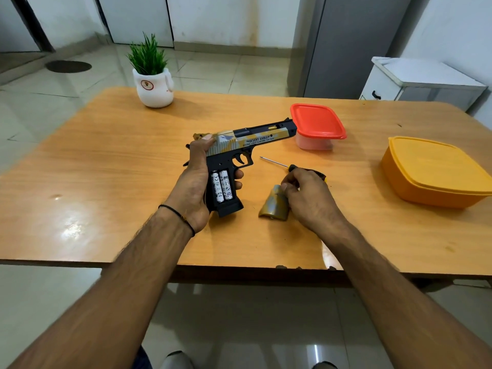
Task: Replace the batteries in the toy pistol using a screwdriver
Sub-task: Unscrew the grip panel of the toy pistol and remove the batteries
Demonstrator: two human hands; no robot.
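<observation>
Plainly, the toy pistol is showing "DESERT EAGLE" along its slide, with "SOUND-LIGHT ELECTRIC TOY GUN" in smaller print beneath. Two white batteries are sitting side by side in the open compartment of its handle, carrying small black symbols (too small to read). The left grip is holding the pistol over the middle of the worktop, muzzle pointing away to the right. Its palm is wrapping the back of the handle, the thumb is lying up on the rear of the slide, and the fingers are curling round the handle's front. The right grip is hanging low, palm down, with fingers curled. Thumb and forefinger are meeting at the top end of the tan compartment cover, which is lying on the worktop just beside the pistol's butt; I cannot tell whether they are pinching it or only touching it. The screwdriver is lying just beyond, its handle partly hidden behind that hand.
</observation>
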